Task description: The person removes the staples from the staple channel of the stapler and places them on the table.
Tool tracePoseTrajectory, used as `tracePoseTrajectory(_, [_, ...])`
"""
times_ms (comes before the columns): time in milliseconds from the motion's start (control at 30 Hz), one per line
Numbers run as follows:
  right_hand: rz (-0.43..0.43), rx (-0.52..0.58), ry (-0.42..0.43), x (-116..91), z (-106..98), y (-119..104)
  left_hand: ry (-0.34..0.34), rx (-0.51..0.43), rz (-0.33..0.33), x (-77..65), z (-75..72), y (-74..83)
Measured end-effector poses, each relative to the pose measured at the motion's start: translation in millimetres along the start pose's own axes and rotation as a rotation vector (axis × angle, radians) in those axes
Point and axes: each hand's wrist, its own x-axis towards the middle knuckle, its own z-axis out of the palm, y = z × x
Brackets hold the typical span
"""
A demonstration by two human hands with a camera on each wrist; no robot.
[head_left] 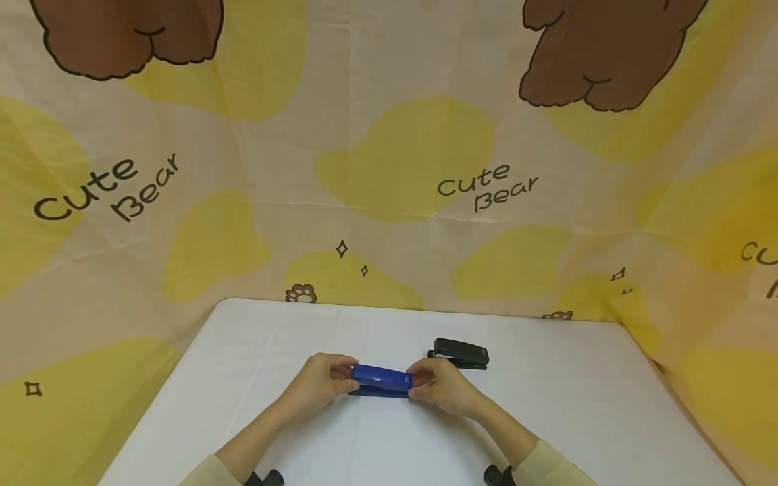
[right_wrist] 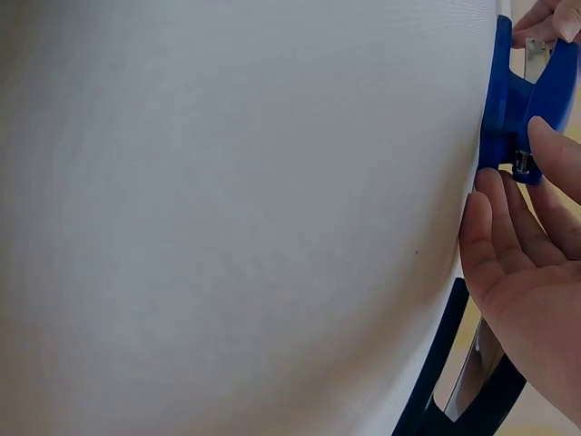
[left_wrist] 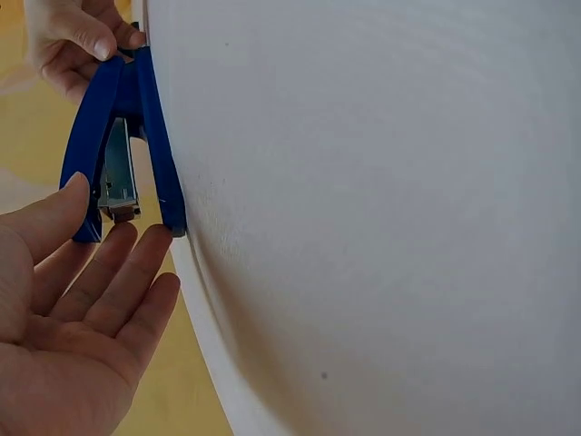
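Note:
A blue stapler lies lengthwise across the white table between the two hands. My left hand pinches its front end, thumb on the upper arm and fingers by the base. The metal magazine shows in the gap between arm and base in the left wrist view. At the hinge end, my right hand holds the stapler with its thumb on the upper part and its fingers at the back. Just behind the right hand stands a black stapler, partly covered by that hand in the head view.
The white tabletop reaches back to a hanging cloth with yellow patches, brown bears and "Cute Bear" lettering. Dark round-ended objects show by both forearms at the bottom edge of the head view.

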Motion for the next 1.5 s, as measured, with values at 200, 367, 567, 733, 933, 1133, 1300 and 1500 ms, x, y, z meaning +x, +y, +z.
tracePoseTrajectory(200, [-0.008, 0.027, -0.012, -4, -1, -1, -0.023, -0.035, 0.003, -3.3, 0.8, 0.0])
tracePoseTrajectory(367, [0.000, 0.034, -0.035, -9, -3, -1, -0.039, -0.041, 0.019, -6.5, 2.6, 1.5])
tracePoseTrajectory(567, [-0.006, 0.022, -0.062, -13, -7, -1, -0.055, -0.038, 0.038, -9.5, 5.1, 2.8])
tracePoseTrajectory(733, [-0.010, 0.021, -0.078, -19, -9, 0, -0.080, -0.021, 0.054, -10.6, 8.2, 5.1])
tracePoseTrajectory(933, [0.013, -0.003, -0.081, -30, -12, 3, -0.118, -0.024, 0.045, -12.7, 13.5, 11.0])
tracePoseTrajectory(1133, [0.016, -0.019, -0.097, -40, -14, 4, -0.135, -0.029, 0.056, -16.6, 17.8, 15.9])
tracePoseTrajectory(1300, [0.004, -0.019, -0.109, -47, -16, 3, -0.143, -0.021, 0.060, -18.4, 22.6, 17.5])
tracePoseTrajectory(1500, [0.009, -0.013, -0.130, -55, -19, 6, -0.158, -0.036, 0.074, -20.6, 28.3, 19.9])
